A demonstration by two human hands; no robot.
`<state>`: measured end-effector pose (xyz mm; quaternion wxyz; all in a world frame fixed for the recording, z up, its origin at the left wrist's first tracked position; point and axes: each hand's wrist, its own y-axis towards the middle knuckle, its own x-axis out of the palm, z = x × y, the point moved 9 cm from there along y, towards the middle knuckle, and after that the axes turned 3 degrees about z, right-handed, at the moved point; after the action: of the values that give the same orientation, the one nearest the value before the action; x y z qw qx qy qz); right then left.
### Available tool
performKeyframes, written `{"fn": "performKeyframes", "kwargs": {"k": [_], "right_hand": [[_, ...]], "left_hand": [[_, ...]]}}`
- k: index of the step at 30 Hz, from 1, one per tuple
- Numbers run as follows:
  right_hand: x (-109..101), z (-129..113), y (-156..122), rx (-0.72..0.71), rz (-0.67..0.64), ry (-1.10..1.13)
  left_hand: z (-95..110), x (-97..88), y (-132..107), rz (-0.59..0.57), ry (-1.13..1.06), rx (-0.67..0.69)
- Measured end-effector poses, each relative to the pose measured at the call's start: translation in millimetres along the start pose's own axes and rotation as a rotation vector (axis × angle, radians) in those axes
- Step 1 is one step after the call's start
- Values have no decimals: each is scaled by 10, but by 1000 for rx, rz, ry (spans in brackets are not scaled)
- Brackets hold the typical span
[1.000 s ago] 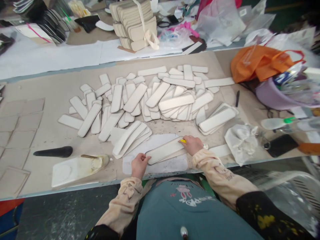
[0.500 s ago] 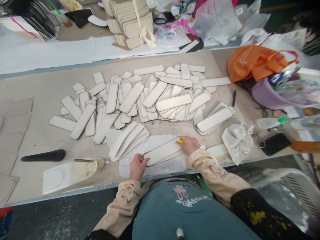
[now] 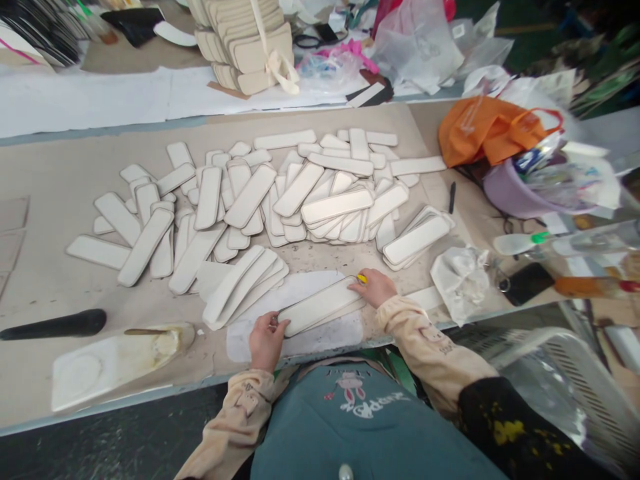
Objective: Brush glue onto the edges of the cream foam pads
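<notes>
A long off-white padded strip (image 3: pixel 320 305) lies on a white sheet (image 3: pixel 300 313) at the table's near edge. My left hand (image 3: pixel 265 341) is closed on the strip's left end. At the right end my right hand (image 3: pixel 376 287) is closed round a small yellow tool (image 3: pixel 361 279) that touches the strip. A fanned stack of similar strips (image 3: pixel 245 283) lies just left of it. Behind them a big heap of many such strips (image 3: pixel 280 193) spreads across the middle of the table.
A white glue tray with a brush (image 3: pixel 120 353) and a black tool (image 3: pixel 55 325) lie at the near left. At right are crumpled plastic (image 3: pixel 463 280), a black phone (image 3: pixel 525 283), a purple tub (image 3: pixel 520 193) and an orange bag (image 3: pixel 493 127). A tied bundle of beige pieces (image 3: pixel 245 43) stands behind.
The view has shifted, so everything sits a little further left in the picture. Both hands stay on the ends of the same strip.
</notes>
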<state>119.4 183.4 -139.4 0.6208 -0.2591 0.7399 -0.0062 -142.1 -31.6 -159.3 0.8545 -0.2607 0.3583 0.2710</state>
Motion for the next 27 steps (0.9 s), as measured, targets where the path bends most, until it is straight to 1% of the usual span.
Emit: {"fn": "performKeyframes", "kwargs": {"k": [2, 4, 10, 17, 19, 23, 25, 27], "right_hand": [[10, -2, 8, -9, -13, -6], [32, -7, 11, -5, -37, -18], [33, -12, 1, 23, -51, -34], [20, -25, -12, 15, -37, -22], [22, -19, -15, 15, -26, -32], [59, 5, -1, 5, -18, -36], [72, 8, 6, -5, -13, -29], [68, 3, 5, -12, -5, -30]], "left_hand": [[34, -24, 4, 30, 20, 29], [63, -38, 9, 36, 39, 29], [14, 11, 8, -58, 4, -129], [-48, 31, 26, -55, -87, -191], [-73, 41, 25, -69, -156, -217], [-164, 134, 0, -181, -424, -318], [-202, 145, -9, -204, -479, -337], [-220, 142, -16, -211, -494, -326]]}}
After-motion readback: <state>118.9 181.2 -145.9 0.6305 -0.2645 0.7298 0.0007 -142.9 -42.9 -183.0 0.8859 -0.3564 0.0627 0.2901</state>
